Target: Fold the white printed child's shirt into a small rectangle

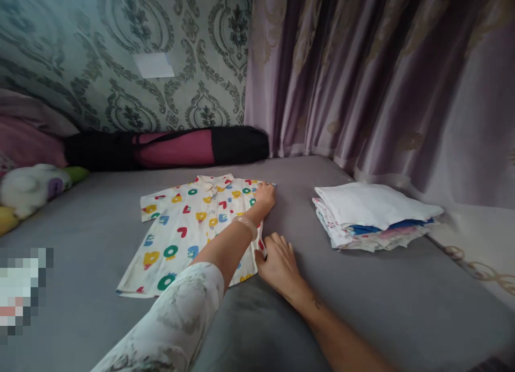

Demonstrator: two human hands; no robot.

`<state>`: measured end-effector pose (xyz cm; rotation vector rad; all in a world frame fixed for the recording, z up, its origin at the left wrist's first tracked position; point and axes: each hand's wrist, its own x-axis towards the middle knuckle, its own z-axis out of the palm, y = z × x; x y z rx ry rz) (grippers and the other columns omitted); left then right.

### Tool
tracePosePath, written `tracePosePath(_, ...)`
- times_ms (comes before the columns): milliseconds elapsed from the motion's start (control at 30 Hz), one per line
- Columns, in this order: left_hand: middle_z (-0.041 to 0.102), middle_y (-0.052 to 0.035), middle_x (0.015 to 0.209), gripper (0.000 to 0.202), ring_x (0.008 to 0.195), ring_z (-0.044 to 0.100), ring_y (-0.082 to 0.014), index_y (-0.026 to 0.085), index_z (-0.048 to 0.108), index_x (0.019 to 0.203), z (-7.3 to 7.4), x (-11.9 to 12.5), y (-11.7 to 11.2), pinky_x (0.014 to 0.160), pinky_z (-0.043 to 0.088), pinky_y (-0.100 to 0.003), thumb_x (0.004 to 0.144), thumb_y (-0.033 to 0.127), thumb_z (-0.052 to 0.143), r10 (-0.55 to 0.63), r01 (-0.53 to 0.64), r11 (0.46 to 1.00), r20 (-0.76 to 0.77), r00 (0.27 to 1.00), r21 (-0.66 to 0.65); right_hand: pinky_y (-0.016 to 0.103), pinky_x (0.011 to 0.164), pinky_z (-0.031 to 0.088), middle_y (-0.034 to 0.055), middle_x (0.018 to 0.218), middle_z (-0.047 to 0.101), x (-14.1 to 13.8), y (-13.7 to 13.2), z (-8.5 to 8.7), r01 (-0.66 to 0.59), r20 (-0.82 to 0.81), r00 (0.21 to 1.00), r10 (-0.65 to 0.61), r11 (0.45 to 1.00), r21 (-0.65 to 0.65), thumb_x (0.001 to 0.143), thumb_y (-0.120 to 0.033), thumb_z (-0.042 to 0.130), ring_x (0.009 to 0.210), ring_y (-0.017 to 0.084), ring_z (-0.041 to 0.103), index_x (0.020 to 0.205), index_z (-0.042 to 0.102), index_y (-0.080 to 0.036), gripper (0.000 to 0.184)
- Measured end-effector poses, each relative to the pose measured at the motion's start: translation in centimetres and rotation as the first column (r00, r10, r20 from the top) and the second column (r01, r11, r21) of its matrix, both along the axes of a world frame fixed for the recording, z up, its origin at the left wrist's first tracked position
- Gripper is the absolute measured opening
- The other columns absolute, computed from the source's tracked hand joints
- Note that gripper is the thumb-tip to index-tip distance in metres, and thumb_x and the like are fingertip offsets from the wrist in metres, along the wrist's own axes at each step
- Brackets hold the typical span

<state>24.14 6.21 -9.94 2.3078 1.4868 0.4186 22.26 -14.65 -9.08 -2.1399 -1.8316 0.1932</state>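
A white short-sleeved shirt (183, 235) printed with colourful letters lies spread flat on the bed, its collar pointing away from me. My left hand (265, 196), with a pale bangle on the wrist, reaches across the shirt. Its curled fingers grip the sleeve at the far right, and the sleeve is mostly hidden beneath them. Lower down, my right hand (278, 260) is at the shirt's right side edge, thumb and bent fingers closed on the cloth there. My left forearm covers part of the shirt front.
A stack of folded clothes (378, 205), white on top, sits to the right on the grey bed sheet (362, 302). A long black and maroon bag (177, 148) lies along the wall. At left is a white plush toy (26, 189). Purple curtains (362, 82) hang on the right.
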Motion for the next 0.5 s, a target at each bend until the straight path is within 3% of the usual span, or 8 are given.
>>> tracePosePath(167,0.064,-0.0205,0.109,0.019,0.114,0.054,-0.0328,0.011,0.069,0.094,0.8,-0.7,1.6,0.095,0.041,-0.044,0.081,0.013,0.056,0.106,-0.076,0.985,0.196,0.975,-0.154,0.034,0.078,0.035,0.0083,0.095,0.061,-0.5,-0.3,0.0,-0.013,-0.034,0.999,0.014,1.000,0.027,0.084,-0.022,0.050,0.095,0.024,0.053,0.084,0.055,-0.021,0.005)
tracePosePath(267,0.068,-0.0156,0.090,0.014,0.097,0.064,-0.0283,0.011,0.068,0.088,2.0,-2.4,3.1,0.085,0.049,-0.040,0.081,0.018,0.058,0.229,-0.118,0.946,0.364,0.903,-0.302,0.033,0.078,0.034,0.0064,0.093,0.061,-0.7,-0.4,-0.1,-0.018,-0.049,0.999,0.020,1.000,0.024,0.085,-0.020,0.048,0.093,0.023,0.053,0.084,0.053,-0.021,0.005)
tracePosePath(367,0.066,-0.0083,0.072,0.012,0.073,0.066,-0.0192,0.011,0.065,0.088,3.3,-4.9,4.5,0.071,0.053,-0.033,0.082,0.020,0.060,0.362,-0.100,0.880,0.521,0.773,-0.464,0.032,0.077,0.035,0.0057,0.092,0.061,-1.0,-0.4,-0.2,-0.026,-0.068,0.997,0.029,0.999,0.039,0.088,-0.021,0.046,0.090,0.022,0.054,0.085,0.052,-0.021,0.007)
tracePosePath(500,0.061,-0.0023,0.062,0.009,0.060,0.061,-0.0126,0.013,0.062,0.086,4.3,-8.8,5.4,0.064,0.054,-0.027,0.079,0.019,0.064,0.512,-0.018,0.802,0.670,0.537,-0.598,0.030,0.075,0.036,0.0053,0.090,0.062,-1.7,-0.4,-0.1,-0.064,-0.107,0.992,0.074,0.993,0.095,0.089,-0.019,0.044,0.088,0.021,0.055,0.088,0.052,-0.021,0.009)
